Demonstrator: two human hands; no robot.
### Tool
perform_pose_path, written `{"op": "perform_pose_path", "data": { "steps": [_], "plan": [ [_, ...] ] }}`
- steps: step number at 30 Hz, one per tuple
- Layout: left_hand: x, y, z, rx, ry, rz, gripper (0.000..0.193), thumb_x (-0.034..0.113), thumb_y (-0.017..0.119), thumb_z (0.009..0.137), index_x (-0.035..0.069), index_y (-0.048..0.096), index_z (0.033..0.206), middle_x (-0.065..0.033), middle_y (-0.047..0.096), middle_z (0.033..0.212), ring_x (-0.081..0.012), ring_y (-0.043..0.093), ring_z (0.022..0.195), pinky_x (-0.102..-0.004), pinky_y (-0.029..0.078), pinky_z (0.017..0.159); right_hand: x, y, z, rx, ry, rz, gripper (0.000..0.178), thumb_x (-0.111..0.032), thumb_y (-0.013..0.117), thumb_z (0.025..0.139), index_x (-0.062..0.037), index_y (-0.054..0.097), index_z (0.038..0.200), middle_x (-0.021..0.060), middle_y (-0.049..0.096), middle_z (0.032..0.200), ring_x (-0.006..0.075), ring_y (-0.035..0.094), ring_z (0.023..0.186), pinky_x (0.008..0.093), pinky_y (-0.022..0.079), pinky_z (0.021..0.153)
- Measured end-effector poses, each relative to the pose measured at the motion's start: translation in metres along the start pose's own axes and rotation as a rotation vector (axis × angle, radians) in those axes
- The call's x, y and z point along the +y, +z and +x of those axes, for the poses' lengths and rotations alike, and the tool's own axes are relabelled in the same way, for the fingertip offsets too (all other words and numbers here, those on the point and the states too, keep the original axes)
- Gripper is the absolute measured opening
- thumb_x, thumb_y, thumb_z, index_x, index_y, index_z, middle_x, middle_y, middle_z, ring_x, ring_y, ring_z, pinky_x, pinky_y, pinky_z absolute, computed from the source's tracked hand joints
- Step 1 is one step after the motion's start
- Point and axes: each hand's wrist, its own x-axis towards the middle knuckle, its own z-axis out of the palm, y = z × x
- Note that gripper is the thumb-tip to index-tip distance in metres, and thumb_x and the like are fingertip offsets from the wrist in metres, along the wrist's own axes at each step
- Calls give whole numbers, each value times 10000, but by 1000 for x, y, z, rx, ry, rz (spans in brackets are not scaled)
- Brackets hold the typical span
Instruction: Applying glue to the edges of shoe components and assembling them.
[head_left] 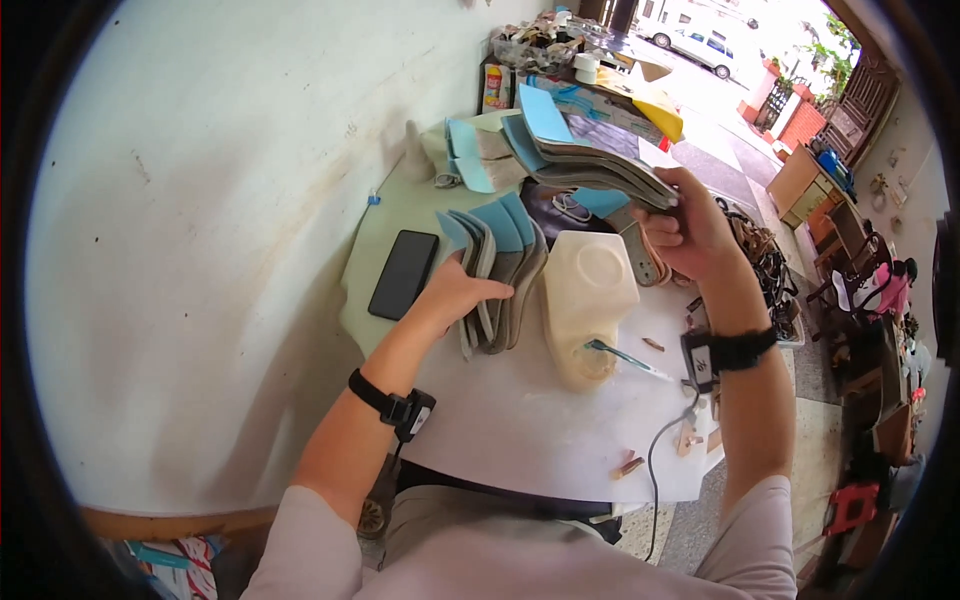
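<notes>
My right hand (690, 222) is closed on the end of a raised stack of curved grey strips with light-blue ends (590, 165), whose blue ends point away to the far left. Lower on the table, my left hand (455, 297) is closed around a second stack of grey-and-blue strips (510, 270), with the thumb lying across it. Right of that stack is a cream plastic container (590, 280). A blue-and-white toothbrush (625, 358) rests across the container's near opening. To the left of my left hand lies a black phone (404, 274).
More blue-ended pieces (470, 155) lie at the table's far side. Small brown scraps (628, 467) are scattered on the white tabletop (520, 420). A cable (655, 470) hangs from my right wrist device. Tangled dark straps (760, 255) sit at the right, and a wall (220, 200) at the left.
</notes>
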Motion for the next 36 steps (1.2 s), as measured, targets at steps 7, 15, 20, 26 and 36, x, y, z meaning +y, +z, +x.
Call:
{"op": "perform_pose_path", "data": {
  "steps": [7, 15, 20, 26, 36],
  "plan": [
    [-9, 10, 15, 153, 46, 634, 1444, 520, 943, 761, -162, 48, 1665, -435, 503, 1528, -504, 577, 1400, -458, 499, 1164, 36, 39, -86, 97, -144, -144, 328, -330, 565, 1082, -11, 632, 1114, 127, 654, 833, 69, 463, 496, 203, 341, 401],
    [18, 50, 4, -25, -49, 894, 1436, 469, 903, 779, -168, -35, 1661, -452, 471, 1527, -516, 585, 1372, -470, 519, 1136, 74, 50, -151, 245, -213, -152, 354, -325, 522, 1102, 3, 652, 1134, 140, 670, 819, 107, 471, 506, 245, 362, 438],
    [12, 47, 5, 49, -47, 943, 1258, 239, 848, 812, -37, 23, 1721, -358, 473, 1528, -493, 583, 1352, -506, 534, 1117, 87, 52, -178, 310, -250, -158, 354, -323, 539, 1103, 4, 674, 1113, 151, 687, 823, 116, 486, 513, 254, 379, 446],
    [-7, 28, 0, 13, 55, 922, 1236, 284, 888, 787, 32, 137, 1736, -295, 445, 1585, -475, 501, 1443, -524, 482, 1174, 112, 44, -205, 308, -243, -124, 296, -297, 573, 1094, -18, 668, 1073, 153, 686, 817, 129, 496, 513, 268, 389, 455],
    [-29, -10, -2, -207, 125, 117, 1040, 385, 917, 774, -84, 459, 1582, -293, 642, 1460, -386, 637, 1350, -427, 501, 1141, 165, 60, -198, 380, -210, -139, 249, -185, 616, 1069, -24, 585, 1257, 41, 616, 884, 128, 479, 551, 294, 342, 490]
  ]
}}
